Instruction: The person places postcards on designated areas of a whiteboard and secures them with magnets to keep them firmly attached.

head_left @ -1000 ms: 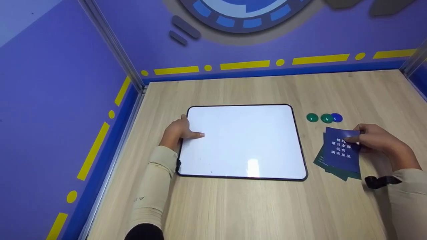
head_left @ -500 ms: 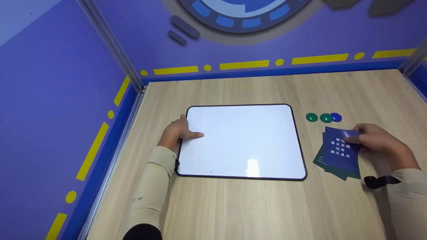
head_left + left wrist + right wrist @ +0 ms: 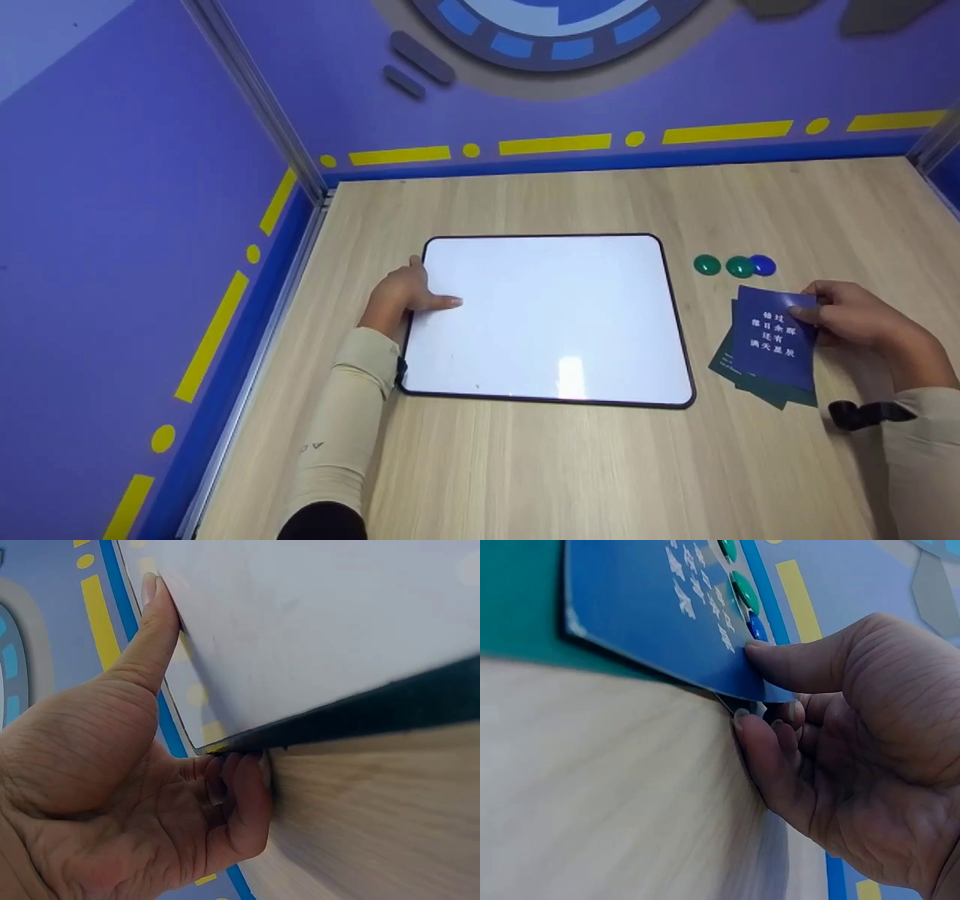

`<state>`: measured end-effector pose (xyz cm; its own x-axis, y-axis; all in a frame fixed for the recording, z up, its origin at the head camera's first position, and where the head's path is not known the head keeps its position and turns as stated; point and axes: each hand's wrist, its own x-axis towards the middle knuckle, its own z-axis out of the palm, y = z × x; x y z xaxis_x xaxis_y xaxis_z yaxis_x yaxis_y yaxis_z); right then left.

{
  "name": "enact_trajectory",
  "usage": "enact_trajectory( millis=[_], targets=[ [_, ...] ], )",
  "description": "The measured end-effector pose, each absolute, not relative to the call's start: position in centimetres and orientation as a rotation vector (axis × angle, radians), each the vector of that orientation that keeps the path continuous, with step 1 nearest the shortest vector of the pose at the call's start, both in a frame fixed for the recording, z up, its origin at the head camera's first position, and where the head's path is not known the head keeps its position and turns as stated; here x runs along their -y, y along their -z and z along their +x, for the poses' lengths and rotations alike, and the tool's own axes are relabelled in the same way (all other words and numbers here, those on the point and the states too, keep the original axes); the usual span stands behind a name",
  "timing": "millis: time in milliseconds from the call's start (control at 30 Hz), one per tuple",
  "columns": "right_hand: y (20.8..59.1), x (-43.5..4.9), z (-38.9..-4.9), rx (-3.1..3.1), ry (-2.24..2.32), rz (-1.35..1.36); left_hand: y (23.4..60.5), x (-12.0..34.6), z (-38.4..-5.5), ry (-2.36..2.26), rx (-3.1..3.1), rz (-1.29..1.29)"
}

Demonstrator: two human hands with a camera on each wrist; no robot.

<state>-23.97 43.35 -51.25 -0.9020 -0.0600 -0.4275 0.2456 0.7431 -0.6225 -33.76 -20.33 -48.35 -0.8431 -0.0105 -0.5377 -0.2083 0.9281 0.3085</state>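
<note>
A whiteboard [image 3: 525, 322] with a thin black frame lies in the middle of the table in the head view. My left hand [image 3: 405, 291] grips its left edge, thumb on the white face and fingers curled against the edge below, as the left wrist view shows. At the right, my right hand [image 3: 855, 311] pinches a dark blue card [image 3: 776, 364] with white Chinese characters by its right edge, thumb on top. Beneath it, green cards [image 3: 727, 364] stick out at the left and bottom. In the right wrist view the blue card's near edge [image 3: 630, 667] stands above the wood.
Two round green magnets [image 3: 707, 265] and a blue one [image 3: 764, 265] lie between the board and the back right, the blue one partly overlapped by a green one. Purple-blue walls with yellow marks [image 3: 555, 145] bound the wooden table [image 3: 570, 472] at back and left.
The right thumb sits slightly closer to the blue card's right edge, uncovering more of its top line of text. The head view has shifted a little; the left hand stays on the board.
</note>
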Motion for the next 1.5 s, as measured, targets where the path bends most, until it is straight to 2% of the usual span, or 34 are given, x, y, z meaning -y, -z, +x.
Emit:
enact_trajectory(
  millis=[467, 900, 1233, 1500],
  targets=[
    [51.1, -43.2, -23.4, -2.493, 1.038, 0.139, 48.1, 20.8, -33.8, -0.511, -2.519, -0.199],
    [48.6, -42.2, -23.2, -2.609, 1.013, 0.044, 47.8, 20.7, -33.6, -0.480, -2.543, -0.198],
    [46.6, -39.0, -23.0, -2.725, 1.136, -0.054, 47.8, 19.8, -33.2, -0.427, -2.618, -0.174],
    [46.7, -36.4, -23.9, -2.680, 1.187, -0.168, 48.5, 19.8, -32.7, -0.463, -2.645, -0.150]
  ],
)
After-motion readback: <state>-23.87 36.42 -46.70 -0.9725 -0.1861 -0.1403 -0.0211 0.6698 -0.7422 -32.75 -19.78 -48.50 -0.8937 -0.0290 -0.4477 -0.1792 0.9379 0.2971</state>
